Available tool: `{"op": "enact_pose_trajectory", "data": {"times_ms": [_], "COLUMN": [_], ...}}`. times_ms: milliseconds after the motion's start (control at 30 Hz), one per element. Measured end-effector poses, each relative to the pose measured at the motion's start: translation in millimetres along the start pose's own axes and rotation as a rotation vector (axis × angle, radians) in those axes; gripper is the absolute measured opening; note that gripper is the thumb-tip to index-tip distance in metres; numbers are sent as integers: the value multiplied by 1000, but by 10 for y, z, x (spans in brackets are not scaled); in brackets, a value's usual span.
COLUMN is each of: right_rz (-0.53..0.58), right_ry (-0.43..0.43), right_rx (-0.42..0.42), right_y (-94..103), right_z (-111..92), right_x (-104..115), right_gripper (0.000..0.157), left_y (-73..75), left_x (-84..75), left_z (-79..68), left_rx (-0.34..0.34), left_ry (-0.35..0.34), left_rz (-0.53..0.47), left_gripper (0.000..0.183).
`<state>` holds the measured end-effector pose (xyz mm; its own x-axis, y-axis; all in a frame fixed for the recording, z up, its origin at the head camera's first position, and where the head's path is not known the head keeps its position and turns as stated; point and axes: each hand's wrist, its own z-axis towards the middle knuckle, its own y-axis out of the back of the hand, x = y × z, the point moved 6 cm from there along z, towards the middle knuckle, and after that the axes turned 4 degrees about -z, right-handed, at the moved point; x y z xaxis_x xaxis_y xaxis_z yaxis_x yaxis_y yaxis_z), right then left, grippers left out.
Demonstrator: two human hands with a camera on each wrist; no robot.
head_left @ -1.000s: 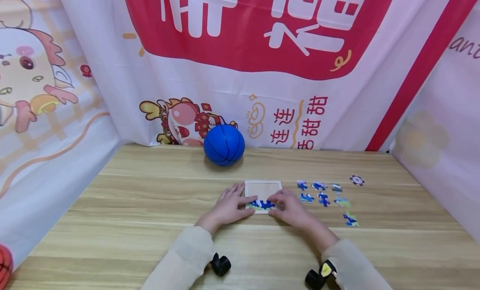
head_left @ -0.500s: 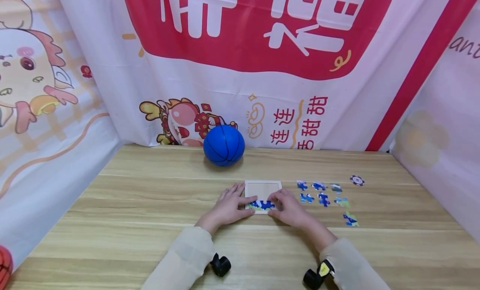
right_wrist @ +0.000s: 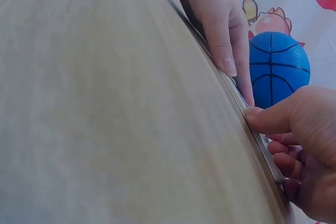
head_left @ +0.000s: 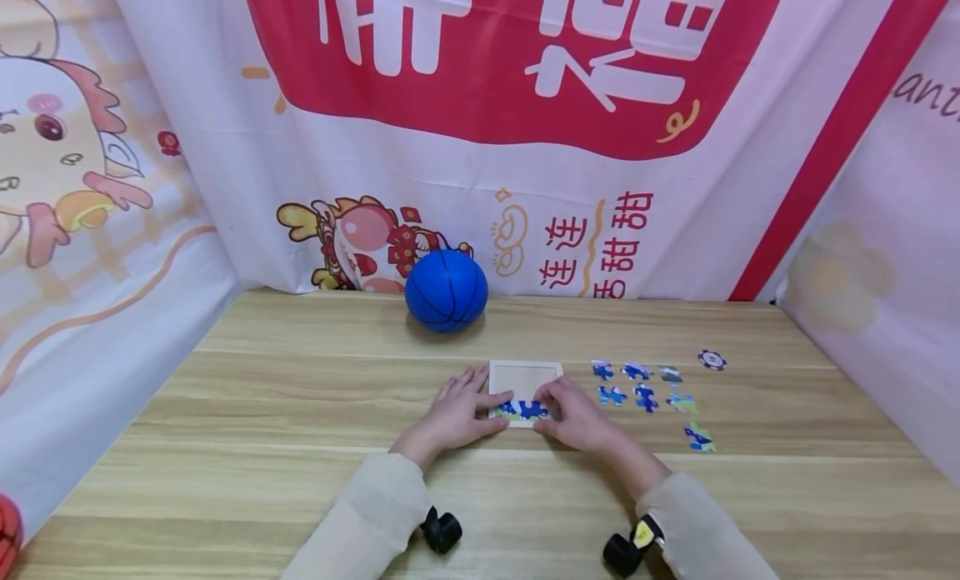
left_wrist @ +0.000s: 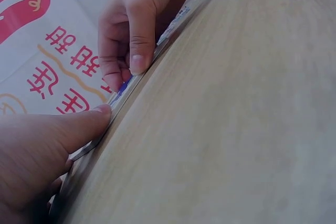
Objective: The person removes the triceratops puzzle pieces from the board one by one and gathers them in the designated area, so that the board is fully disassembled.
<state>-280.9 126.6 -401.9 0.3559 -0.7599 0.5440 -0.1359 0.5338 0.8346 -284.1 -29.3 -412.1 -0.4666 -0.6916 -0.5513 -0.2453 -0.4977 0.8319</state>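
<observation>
A small white-rimmed puzzle tray (head_left: 492,380) lies on the table in the head view, with joined blue and green jigsaw pieces (head_left: 531,410) along its near side. My left hand (head_left: 452,413) rests over the tray's left edge, index finger reaching onto the pieces and thumb at the near rim. At the near right corner, my right hand (head_left: 581,416) has its fingers curled and pinches at a jigsaw piece, which its fingertips mostly hide. Both thumbs, including the left thumb (left_wrist: 86,128), show along the tray's near edge in the left wrist view.
Several loose jigsaw pieces (head_left: 644,398) lie in loose rows right of the tray. Beyond them sits a round poker chip (head_left: 712,360). A blue ball (head_left: 446,291) stands at the back by the printed cloth; a red ball (head_left: 7,530) shows at the left edge.
The hands keep almost the same place at the tray; the right wrist and sleeve shift slightly to the left. The loose pieces stay in the same layout.
</observation>
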Motion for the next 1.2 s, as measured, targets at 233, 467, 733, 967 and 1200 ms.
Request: {"op": "enact_pose_trajectory", "data": {"times_ms": [233, 467, 733, 967, 1200], "right_rz": [-9, -21, 13, 155, 190], "right_ry": [11, 47, 22, 7, -38], "right_rx": [32, 39, 51, 53, 27], "right_y": [5, 4, -7, -17, -13], "right_z": [20, 32, 41, 38, 37], "right_x": [-9, -7, -13, -44, -64], "right_gripper": [24, 23, 25, 24, 22], "left_y": [-4, -15, -10, -10, -2], "left_x": [9, 11, 11, 19, -5], "left_z": [1, 4, 8, 7, 4], "left_rx": [0, 0, -9, -3, -1], "left_ry": [9, 23, 25, 34, 38], "left_rz": [0, 6, 2, -3, -8], "left_gripper": [46, 47, 46, 46, 46]}}
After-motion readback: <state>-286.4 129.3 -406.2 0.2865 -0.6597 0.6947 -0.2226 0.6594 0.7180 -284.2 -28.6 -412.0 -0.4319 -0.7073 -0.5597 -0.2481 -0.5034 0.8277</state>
